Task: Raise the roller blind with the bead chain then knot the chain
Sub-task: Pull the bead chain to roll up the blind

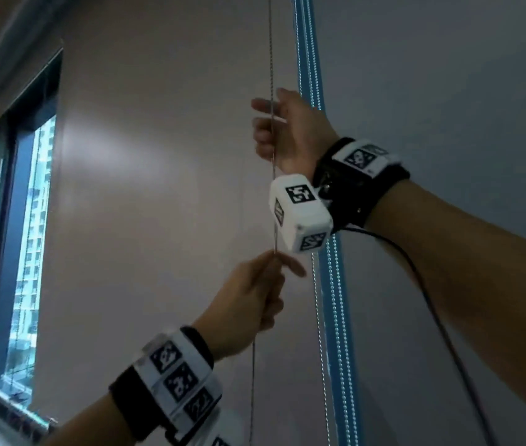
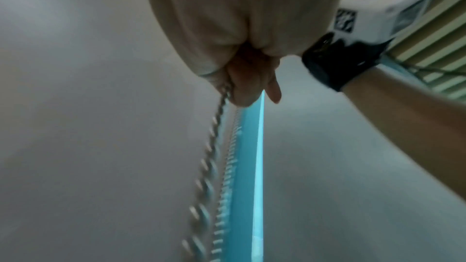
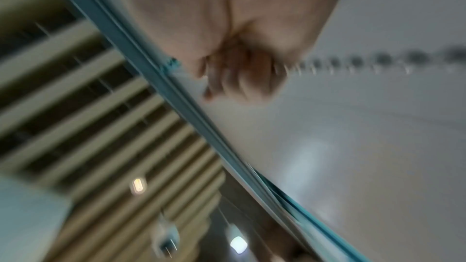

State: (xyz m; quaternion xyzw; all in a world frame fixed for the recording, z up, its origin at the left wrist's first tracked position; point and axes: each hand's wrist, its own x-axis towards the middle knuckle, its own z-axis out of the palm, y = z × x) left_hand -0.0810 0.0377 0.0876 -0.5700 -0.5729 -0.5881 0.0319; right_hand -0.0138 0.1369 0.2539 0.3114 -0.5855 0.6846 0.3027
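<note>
A metal bead chain [image 1: 270, 59] hangs straight down in front of the pinkish-grey roller blind [image 1: 158, 188]. My right hand [image 1: 268, 123] grips the chain high up, fingers curled round it. Lower down, my left hand [image 1: 274, 268] pinches the same chain, which runs on slack below it. In the left wrist view my left hand [image 2: 247, 79] is closed on the chain [image 2: 211, 142], blurred. In the right wrist view the chain [image 3: 353, 61] leaves my right hand's [image 3: 242, 75] curled fingers. The chain's top and bottom are out of frame.
A second grey blind [image 1: 448, 91] hangs on the right, behind a blue-lit gap [image 1: 310, 59] with more bead chains. A dark-framed window [image 1: 29, 252] is at the left. A black cable [image 1: 432, 300] trails from my right wrist. A slatted ceiling [image 3: 75, 107] with lamps is overhead.
</note>
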